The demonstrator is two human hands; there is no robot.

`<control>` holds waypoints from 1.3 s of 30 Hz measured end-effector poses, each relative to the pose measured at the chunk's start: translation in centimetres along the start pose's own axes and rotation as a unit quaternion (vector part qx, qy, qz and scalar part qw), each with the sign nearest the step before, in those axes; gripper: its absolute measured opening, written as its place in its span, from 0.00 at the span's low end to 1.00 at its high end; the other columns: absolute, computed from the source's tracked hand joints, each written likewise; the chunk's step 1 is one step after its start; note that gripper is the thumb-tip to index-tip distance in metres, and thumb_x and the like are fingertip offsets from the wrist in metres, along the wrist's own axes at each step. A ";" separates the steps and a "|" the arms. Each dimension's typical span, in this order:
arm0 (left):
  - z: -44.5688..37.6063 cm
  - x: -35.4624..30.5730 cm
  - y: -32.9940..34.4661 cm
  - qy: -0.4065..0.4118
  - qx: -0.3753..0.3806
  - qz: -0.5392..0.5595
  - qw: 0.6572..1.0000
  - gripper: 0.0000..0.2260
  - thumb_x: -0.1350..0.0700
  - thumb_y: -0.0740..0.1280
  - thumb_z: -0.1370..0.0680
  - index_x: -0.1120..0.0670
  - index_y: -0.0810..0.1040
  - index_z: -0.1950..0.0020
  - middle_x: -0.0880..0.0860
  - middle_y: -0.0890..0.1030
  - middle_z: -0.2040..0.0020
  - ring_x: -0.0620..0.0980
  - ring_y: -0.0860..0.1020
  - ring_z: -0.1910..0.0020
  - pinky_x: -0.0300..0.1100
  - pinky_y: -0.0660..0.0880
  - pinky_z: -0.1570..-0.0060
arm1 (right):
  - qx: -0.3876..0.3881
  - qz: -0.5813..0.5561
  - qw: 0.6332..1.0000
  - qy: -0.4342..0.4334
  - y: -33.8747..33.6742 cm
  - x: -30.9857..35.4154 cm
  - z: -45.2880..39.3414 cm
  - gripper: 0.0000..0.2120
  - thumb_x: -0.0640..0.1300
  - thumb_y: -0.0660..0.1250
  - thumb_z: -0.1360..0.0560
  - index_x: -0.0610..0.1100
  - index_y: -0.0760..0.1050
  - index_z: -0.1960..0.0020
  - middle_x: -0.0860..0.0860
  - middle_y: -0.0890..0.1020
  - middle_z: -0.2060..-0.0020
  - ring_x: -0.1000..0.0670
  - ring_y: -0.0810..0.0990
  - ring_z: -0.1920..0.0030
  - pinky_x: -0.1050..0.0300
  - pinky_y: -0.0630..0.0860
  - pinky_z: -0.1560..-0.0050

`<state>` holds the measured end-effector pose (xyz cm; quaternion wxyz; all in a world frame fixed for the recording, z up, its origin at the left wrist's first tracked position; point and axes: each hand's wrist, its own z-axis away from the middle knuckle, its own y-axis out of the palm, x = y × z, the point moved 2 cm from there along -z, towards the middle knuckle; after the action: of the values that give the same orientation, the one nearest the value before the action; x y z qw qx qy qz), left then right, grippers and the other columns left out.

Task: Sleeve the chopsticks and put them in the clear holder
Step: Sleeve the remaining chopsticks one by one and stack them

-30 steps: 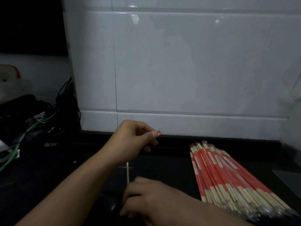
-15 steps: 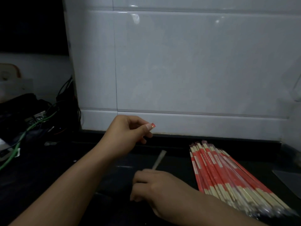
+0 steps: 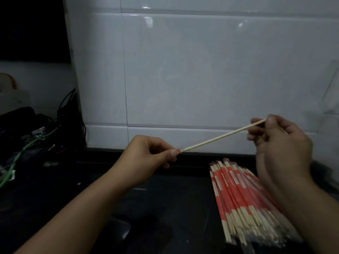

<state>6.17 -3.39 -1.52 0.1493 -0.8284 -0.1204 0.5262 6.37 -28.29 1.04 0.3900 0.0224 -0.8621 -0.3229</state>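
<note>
We have lifted the chopstick (image 3: pixel 222 136) off the desk (image 3: pixel 165 208), right hand (image 3: pixel 280 143) fingers pinching its far end, left hand (image 3: pixel 146 156) fingers pinching the red sleeve (image 3: pixel 178 151) at its near tip: sleeving begins.

Single head-worn view, looking forward and down, close over dark counter (image 3: pixel 165 208), facing tiled wall (image 3: pixel 201 70)

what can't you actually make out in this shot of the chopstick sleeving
- Sleeve: head view, only a red tip shows; the rest is hidden by the left hand.
- Chopstick: far end hidden behind the right hand, so one stick or a pair is unclear.
- Clear holder: cut off by the right edge, contents unreadable.
- Sleeved chopstick pile: print too small, near end dark and blurred.
</note>
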 end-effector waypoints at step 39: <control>0.8 -0.7 1.0 -0.015 0.038 0.003 0.999 0.04 0.61 0.70 0.22 0.60 0.85 0.52 0.56 0.86 0.60 0.44 0.81 0.67 0.30 0.75 0.67 | -0.025 -0.034 0.997 0.071 -1.1 -0.6 -1.4 0.08 0.37 0.58 0.18 0.44 0.73 0.53 0.46 0.81 0.63 0.55 0.76 0.72 0.64 0.74 0.69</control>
<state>5.16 -4.46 -1.59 0.1774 -0.8145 -0.1004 0.5431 7.52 -29.77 0.69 0.4398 0.0644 -0.8225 -0.3550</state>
